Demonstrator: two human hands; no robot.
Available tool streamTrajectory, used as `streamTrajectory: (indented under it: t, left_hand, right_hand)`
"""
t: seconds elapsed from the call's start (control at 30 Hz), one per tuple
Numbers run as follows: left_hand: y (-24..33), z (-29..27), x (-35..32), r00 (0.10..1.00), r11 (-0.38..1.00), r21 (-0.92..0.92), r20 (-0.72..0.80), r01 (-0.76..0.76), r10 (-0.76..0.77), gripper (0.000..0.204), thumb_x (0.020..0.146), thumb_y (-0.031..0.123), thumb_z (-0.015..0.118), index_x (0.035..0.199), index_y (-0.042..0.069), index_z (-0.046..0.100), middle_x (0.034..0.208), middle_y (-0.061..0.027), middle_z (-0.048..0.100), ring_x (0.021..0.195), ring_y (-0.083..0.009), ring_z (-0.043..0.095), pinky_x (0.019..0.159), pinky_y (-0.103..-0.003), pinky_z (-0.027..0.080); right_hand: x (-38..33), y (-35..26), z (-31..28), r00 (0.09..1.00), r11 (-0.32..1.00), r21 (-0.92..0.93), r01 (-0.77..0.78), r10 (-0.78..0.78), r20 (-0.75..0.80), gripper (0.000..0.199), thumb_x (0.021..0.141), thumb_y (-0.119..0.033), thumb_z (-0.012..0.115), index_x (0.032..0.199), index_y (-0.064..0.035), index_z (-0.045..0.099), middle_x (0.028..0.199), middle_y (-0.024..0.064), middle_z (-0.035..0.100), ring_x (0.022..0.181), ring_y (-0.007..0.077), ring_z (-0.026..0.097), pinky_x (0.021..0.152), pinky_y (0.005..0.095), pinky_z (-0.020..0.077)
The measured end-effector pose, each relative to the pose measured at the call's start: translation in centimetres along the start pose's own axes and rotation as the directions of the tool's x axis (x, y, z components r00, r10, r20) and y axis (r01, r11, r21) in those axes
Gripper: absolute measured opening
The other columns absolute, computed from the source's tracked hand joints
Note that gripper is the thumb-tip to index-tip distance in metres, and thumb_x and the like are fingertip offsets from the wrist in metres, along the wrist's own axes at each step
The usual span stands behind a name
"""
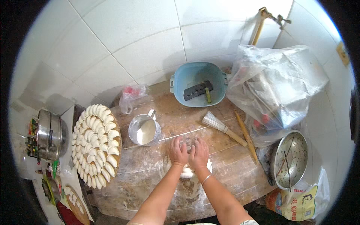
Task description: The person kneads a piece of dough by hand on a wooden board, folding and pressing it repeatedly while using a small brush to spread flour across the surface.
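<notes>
Down on the floured wooden board (157,165), seen from the head camera, both hands press side by side on a lump of white dough (186,172). The left hand (178,150) lies palm down with its fingers curled over the far edge of the dough, and the right hand (199,153) sits just beside it, touching it, fingers bent the same way; a thin bangle (206,179) circles the right wrist. Neither hand is closed into a fist: both are half curled and bear on the dough, which lies at the near middle of the board, mostly hidden beneath the palms.

Left of the hands stands a metal cup (144,130) with white flour in it, its handle pointing far. Further left, a round tray (96,146) rests at the board's left edge, packed with rows of folded white dumplings. Far from the hands sits a pale blue basin (180,80) against the tiled wall, holding a dark flat piece. To the right, a small straw brush (221,126) and a wooden rolling pin (246,136) lie on the board, well apart from the hands. At the right edge a steel bowl (296,165) holds chopsticks, below a large clear plastic bag (277,82).
</notes>
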State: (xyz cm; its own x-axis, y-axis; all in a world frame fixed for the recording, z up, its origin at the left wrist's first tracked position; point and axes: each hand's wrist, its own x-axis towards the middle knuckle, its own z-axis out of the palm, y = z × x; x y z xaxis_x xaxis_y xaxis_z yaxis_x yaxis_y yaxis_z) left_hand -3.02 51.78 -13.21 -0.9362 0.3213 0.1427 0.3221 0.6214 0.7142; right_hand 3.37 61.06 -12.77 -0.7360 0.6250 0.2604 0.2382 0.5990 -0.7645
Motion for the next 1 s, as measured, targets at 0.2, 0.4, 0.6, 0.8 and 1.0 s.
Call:
streamTrajectory:
  t: [0.2,0.4,0.6,0.8,1.0]
  left_hand:
    - [-1.5,-4.4,-5.6,0.984,0.987,0.132,0.140,0.092,-0.111,0.023,0.090,0.017,0.053,0.103,0.002,0.065,0.105,-0.0188,0.061,0.100,-0.0377,0.056,0.089,-0.045,0.044]
    - [-4.7,-5.2,-11.9,0.899,0.894,-0.124,0.147,0.430,-0.412,0.029,0.091,0.020,0.053,0.110,0.000,0.062,0.107,-0.0198,0.061,0.101,-0.0334,0.058,0.089,-0.041,0.045]
    - [-4.3,-5.3,-8.7,0.825,0.588,-0.593,0.275,0.550,-0.493,0.037,0.098,0.030,0.047,0.110,-0.002,0.062,0.102,-0.0089,0.064,0.091,-0.0190,0.059,0.081,-0.034,0.047]
    - [-1.3,-6.0,-17.0,0.914,0.734,-0.582,0.044,0.352,-0.403,0.037,0.102,0.033,0.041,0.103,0.003,0.062,0.092,-0.0024,0.061,0.082,-0.0132,0.055,0.075,-0.031,0.045]
    - [1.3,-5.4,-16.1,0.998,0.996,0.073,-0.027,-0.058,0.060,0.029,0.092,0.023,0.049,0.109,0.003,0.060,0.110,-0.0166,0.057,0.102,-0.0349,0.053,0.090,-0.049,0.040]
  right_hand:
    - [-2.2,1.6,-6.6,0.933,0.942,0.049,-0.333,0.322,0.158,0.027,0.086,-0.018,0.061,0.104,0.0014,0.064,0.105,0.0215,0.064,0.098,0.0374,0.061,0.086,0.0419,0.0479]
    - [-3.5,0.6,-4.3,0.834,0.904,0.160,-0.396,0.281,0.475,0.025,0.080,-0.017,0.062,0.093,0.0042,0.066,0.082,0.0195,0.068,0.075,0.0307,0.066,0.070,0.0386,0.0508]
    - [-6.3,-4.4,-3.8,0.842,0.822,0.352,-0.447,0.255,0.475,0.023,0.086,-0.017,0.061,0.100,0.0012,0.061,0.091,0.0165,0.062,0.085,0.0248,0.060,0.077,0.0351,0.0483]
    - [-12.8,-6.5,-6.0,0.942,0.971,0.106,0.215,-0.235,0.238,0.022,0.087,-0.012,0.059,0.108,-0.0053,0.063,0.118,0.0236,0.055,0.104,0.0424,0.054,0.092,0.0491,0.0414]
    - [-14.5,-1.8,-8.2,0.851,0.905,0.149,0.399,-0.426,0.308,0.037,0.077,-0.011,0.064,0.113,-0.0113,0.058,0.121,0.0179,0.054,0.109,0.0386,0.053,0.089,0.0494,0.0415]
